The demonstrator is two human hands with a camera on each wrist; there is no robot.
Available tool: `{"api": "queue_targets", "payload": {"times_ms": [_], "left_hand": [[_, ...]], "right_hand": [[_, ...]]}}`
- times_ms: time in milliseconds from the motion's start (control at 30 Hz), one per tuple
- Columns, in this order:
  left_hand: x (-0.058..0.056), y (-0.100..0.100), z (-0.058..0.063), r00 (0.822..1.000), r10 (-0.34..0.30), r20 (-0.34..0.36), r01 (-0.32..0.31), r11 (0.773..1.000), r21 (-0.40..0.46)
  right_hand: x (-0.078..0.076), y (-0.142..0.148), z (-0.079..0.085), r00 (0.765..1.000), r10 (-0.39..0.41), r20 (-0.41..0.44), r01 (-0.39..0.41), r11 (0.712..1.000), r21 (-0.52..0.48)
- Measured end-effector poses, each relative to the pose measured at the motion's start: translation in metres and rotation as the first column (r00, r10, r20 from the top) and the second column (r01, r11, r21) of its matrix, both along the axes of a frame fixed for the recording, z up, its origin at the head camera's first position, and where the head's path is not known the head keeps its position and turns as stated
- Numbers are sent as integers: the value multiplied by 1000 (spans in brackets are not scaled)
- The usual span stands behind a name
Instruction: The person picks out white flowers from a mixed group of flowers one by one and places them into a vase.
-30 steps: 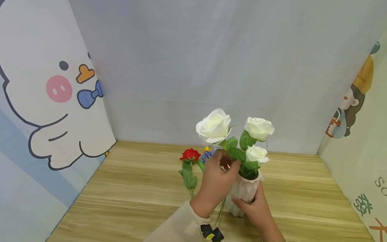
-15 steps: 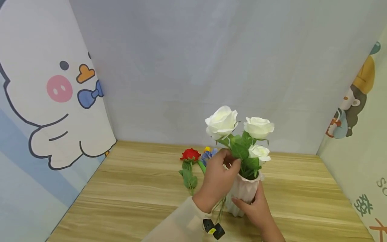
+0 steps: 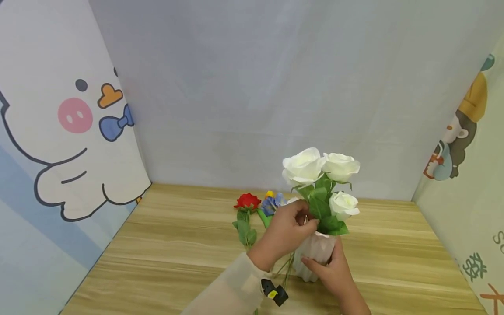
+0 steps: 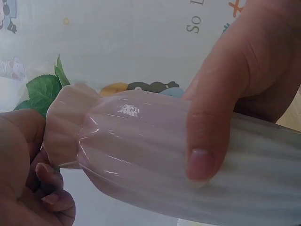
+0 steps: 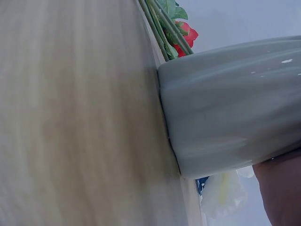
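Note:
A ribbed vase (image 3: 315,253), pale pink and white, stands upright with several green leaves at its mouth. Two white roses, one upper (image 3: 341,166) and one lower (image 3: 344,204), rise from it on the right. My left hand (image 3: 280,232) pinches a larger white rose (image 3: 302,166) low among its leaves, right at the rim; the stem between the fingers is hidden. Lower down, my right hand (image 3: 335,274) grips the vase's side, its thumb (image 4: 204,136) across the ribs in the left wrist view. The vase base (image 5: 188,117) meets the wooden table in the right wrist view.
Left of the vase lie a red rose (image 3: 247,201), a blue flower (image 3: 271,204) and a yellow bloom (image 3: 269,194) on the wooden table (image 3: 177,245). Thin green stems (image 3: 288,269) run beside the vase base. A grey cloth wall (image 3: 252,87) closes the back.
The larger white rose has shifted right, rising slightly and then dropping, toward the other two roses. My left hand has lowered a little at the rim. My right hand keeps its place on the vase.

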State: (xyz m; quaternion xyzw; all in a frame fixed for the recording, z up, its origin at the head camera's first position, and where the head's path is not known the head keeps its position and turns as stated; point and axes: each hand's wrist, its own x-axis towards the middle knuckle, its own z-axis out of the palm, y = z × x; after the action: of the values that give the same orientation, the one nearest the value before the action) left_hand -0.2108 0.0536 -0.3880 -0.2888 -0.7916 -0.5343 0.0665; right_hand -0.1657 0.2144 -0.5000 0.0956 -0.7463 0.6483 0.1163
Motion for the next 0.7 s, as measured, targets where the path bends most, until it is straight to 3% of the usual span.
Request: {"api": "queue_targets", "payload": {"times_ms": [200,433,533,700], "left_hand": [[-1,-2,-2,1000,7,2,-7,996,86],[2,-3,9,994,-3,-105,13,996,88],[2,-3,9,992,-20,-127,29,997,70],[1,-1,6,982,-39,-184,29,998,-55]], "right_hand": [[0,0,0,1000,-3,25,4,1000,-23],[1,0,2,997,-41,62,41,999,-5],[1,1,2,997,-37,71,38,999,-7],[0,1,1,998,-29,56,30,999,-20]]}}
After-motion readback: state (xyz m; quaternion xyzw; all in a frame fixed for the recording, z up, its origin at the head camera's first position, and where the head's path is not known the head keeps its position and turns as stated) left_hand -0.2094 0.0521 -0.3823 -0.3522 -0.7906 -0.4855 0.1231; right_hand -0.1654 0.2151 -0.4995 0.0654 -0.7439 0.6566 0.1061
